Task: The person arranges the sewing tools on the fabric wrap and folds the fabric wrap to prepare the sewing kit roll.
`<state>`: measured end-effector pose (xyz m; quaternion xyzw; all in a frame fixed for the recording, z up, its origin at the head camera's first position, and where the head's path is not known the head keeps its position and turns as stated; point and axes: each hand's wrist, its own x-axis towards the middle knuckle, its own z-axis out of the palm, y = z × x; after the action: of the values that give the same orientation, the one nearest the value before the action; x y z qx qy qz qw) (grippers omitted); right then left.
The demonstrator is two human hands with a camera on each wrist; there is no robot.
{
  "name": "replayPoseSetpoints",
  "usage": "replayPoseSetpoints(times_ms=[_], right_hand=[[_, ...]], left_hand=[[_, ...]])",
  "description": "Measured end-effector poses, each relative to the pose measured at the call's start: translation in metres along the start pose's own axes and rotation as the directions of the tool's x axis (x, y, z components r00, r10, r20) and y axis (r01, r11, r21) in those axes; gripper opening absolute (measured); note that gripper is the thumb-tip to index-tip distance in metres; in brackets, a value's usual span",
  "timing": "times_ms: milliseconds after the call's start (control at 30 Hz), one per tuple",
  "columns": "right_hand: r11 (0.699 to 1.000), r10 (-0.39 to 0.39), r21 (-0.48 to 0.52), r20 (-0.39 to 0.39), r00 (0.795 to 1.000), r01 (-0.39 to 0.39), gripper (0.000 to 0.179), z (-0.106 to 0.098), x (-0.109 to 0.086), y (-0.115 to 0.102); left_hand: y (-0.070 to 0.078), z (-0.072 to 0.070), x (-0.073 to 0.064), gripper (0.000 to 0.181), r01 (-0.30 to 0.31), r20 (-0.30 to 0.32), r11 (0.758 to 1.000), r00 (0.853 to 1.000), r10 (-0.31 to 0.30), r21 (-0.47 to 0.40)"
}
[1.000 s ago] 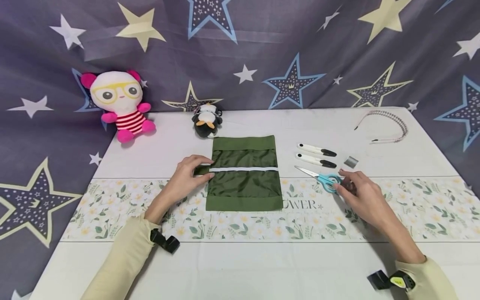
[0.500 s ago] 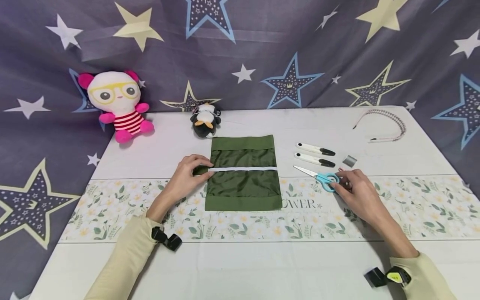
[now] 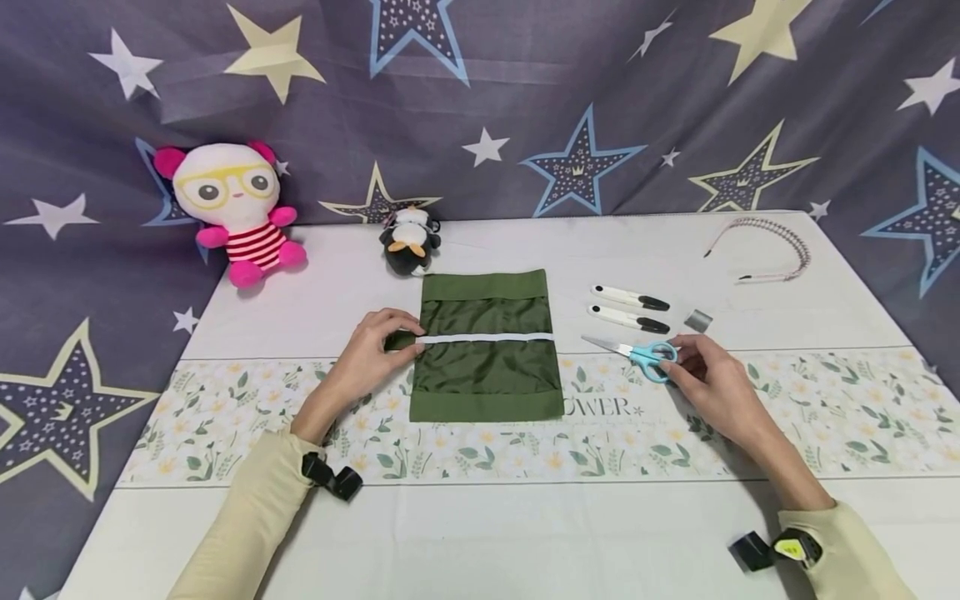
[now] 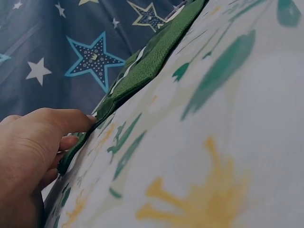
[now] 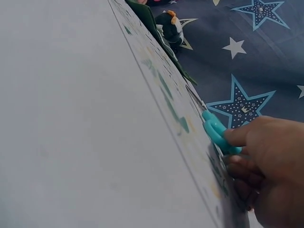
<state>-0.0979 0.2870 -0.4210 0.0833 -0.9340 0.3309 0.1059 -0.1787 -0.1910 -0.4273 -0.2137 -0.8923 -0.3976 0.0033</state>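
A dark green cloth (image 3: pixel 487 367) lies flat at the table's middle, with wide hems at top and bottom and a white strip (image 3: pixel 487 337) across it. My left hand (image 3: pixel 375 346) pinches its left edge beside the strip's end, where a green flap shows between thumb and fingers. In the left wrist view, the fingers sit at the cloth's edge (image 4: pixel 128 80). To the right, my right hand (image 3: pixel 716 383) pinches the handle loops of the light blue scissors (image 3: pixel 645 358) between thumb and index finger. The blades (image 3: pixel 606 343) point left, toward the cloth.
Two slim white tools with black ends (image 3: pixel 630 297) lie beyond the scissors, near a small grey piece (image 3: pixel 698 321). A braided headband (image 3: pixel 795 242) lies far right. A penguin toy (image 3: pixel 410 242) and a pink-and-white plush (image 3: pixel 240 217) sit at the back by the star-printed curtain (image 3: pixel 487 108).
My right fingers have closed in on the scissors' handle, and the scissors have turned slightly, the tip shifting a little left and down. The left hand stays at the cloth's edge.
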Motion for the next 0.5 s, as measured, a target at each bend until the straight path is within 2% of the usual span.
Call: replayPoseSetpoints(times_ms=[200,500], right_hand=[[0.998,0.001,0.057,0.002,1.0,-0.001,0.03,0.0008,-0.0002,0.001],[0.973,-0.008,0.23,-0.038,0.999,0.017,0.031,0.0014,0.0089,0.0019]], left_hand=[[-0.0013,0.0004,-0.0006,0.021,0.002,-0.006,1.0,1.0,-0.002,-0.002],[-0.0029,0.0007,0.0,0.022,-0.002,0.003,1.0,1.0,0.002,0.004]])
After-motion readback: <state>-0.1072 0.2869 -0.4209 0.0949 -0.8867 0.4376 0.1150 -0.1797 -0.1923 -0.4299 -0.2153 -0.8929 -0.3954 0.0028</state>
